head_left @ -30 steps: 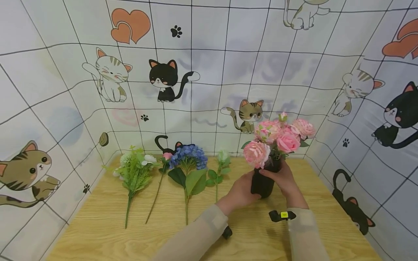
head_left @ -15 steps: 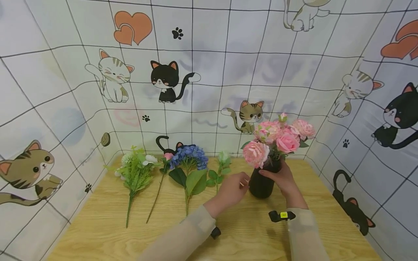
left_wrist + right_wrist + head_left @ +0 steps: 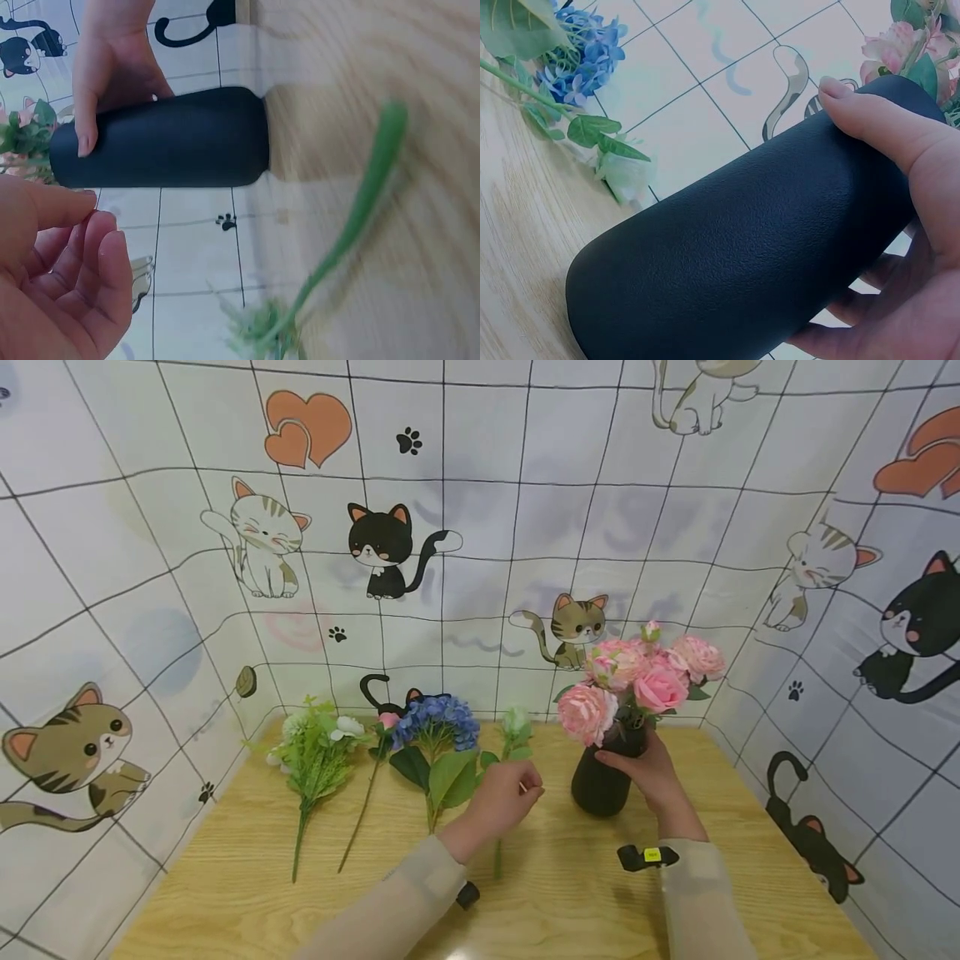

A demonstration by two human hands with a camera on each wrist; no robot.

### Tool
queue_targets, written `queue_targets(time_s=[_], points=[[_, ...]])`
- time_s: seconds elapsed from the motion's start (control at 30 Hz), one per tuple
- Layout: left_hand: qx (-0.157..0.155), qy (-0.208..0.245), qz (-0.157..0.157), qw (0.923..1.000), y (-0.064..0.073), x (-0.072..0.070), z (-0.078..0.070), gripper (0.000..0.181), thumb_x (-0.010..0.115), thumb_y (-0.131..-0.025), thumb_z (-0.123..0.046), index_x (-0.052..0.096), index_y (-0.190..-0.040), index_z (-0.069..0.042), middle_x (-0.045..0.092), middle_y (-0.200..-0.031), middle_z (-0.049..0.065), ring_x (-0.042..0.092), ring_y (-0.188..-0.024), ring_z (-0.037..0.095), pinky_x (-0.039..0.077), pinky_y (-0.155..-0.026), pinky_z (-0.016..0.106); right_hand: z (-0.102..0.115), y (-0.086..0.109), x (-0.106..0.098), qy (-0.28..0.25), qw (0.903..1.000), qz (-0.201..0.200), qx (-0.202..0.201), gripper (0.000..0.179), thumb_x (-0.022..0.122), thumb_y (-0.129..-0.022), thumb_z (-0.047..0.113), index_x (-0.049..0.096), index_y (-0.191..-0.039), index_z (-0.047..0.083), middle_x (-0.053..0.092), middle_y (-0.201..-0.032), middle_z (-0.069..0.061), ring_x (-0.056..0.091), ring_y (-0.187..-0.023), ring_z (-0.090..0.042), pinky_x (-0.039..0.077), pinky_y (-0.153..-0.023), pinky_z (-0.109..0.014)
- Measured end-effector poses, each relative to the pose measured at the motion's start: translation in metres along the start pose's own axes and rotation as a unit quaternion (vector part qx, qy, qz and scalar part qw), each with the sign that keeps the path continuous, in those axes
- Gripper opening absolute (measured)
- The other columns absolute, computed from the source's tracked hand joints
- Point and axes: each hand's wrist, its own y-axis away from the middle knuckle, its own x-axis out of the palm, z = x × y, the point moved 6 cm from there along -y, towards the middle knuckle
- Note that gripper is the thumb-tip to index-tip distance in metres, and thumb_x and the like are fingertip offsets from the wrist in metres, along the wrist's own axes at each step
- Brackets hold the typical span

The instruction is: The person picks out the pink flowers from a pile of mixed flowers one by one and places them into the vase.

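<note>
A black vase [image 3: 600, 789] holding a bunch of pink flowers [image 3: 660, 681] stands upright on the table. My right hand [image 3: 654, 777] grips it near the neck; in the right wrist view the thumb [image 3: 881, 124] lies on the near side and the fingers curl round the far side. To the left of the vase, apart from it, my left hand [image 3: 498, 802] hovers over a white rose [image 3: 516, 723] and hides part of its stem. In the left wrist view this hand [image 3: 64, 270] is loosely curled, with nothing between its fingers.
On the wooden table [image 3: 247, 902] lie a blue hydrangea [image 3: 437, 724], a pink rosebud [image 3: 387, 722] on a long stem, and a green-and-white spray [image 3: 311, 752]. A cat-print cloth [image 3: 480, 527] encloses the back and sides.
My left hand has let go of the vase and moved left, to above the white rose's stem. The right hand keeps its grip, and the vase stays nearly where it was.
</note>
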Motion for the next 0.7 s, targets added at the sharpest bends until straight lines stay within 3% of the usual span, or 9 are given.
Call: queue_targets(time_s=[0.23, 0.4, 0.57, 0.7], points=[[0.009, -0.020, -0.019, 0.9996, 0.011, -0.026, 0.006, 0.004, 0.075, -0.100, -0.012, 0.074, -0.096, -0.012, 0.075, -0.087, 0.000, 0.067, -0.074, 0.006, 0.054, -0.067, 0.021, 0.017, 0.010, 0.002, -0.015, 0.9999, 0.000, 0.004, 0.110, 0.084, -0.090, 0.009, 0.010, -0.172, 0.007, 0.021, -0.175, -0.025, 0.021, -0.162, -0.045, 0.025, -0.129, -0.064], [-0.001, -0.024, -0.025, 0.9994, 0.019, -0.041, 0.021, 0.006, 0.077, -0.098, -0.012, 0.071, -0.099, -0.012, 0.070, -0.081, -0.003, 0.059, -0.069, 0.004, 0.050, -0.063, 0.023, 0.027, 0.016, 0.003, -0.014, 0.9999, 0.001, 0.003, 0.111, 0.085, -0.089, 0.009, 0.011, -0.171, 0.007, 0.021, -0.175, -0.025, 0.021, -0.162, -0.045, 0.025, -0.129, -0.064], [-0.006, -0.047, -0.034, 0.9983, 0.027, -0.057, 0.036, 0.010, 0.079, -0.097, -0.015, 0.069, -0.095, -0.014, 0.061, -0.073, -0.008, 0.052, -0.062, 0.004, 0.046, -0.062, 0.025, 0.028, 0.016, 0.002, -0.014, 0.9999, 0.000, 0.000, 0.110, 0.084, -0.089, 0.008, 0.011, -0.171, 0.006, 0.021, -0.175, -0.026, 0.021, -0.162, -0.045, 0.024, -0.129, -0.064], [-0.024, -0.081, -0.039, 0.9957, 0.035, -0.067, 0.052, 0.015, 0.081, -0.095, -0.018, 0.067, -0.091, -0.020, 0.058, -0.070, -0.011, 0.049, -0.060, 0.004, 0.045, -0.063, 0.027, 0.016, 0.008, 0.001, -0.009, 0.9999, -0.002, -0.006, 0.110, 0.084, -0.090, 0.009, 0.011, -0.172, 0.007, 0.020, -0.176, -0.024, 0.021, -0.163, -0.045, 0.024, -0.129, -0.064]])
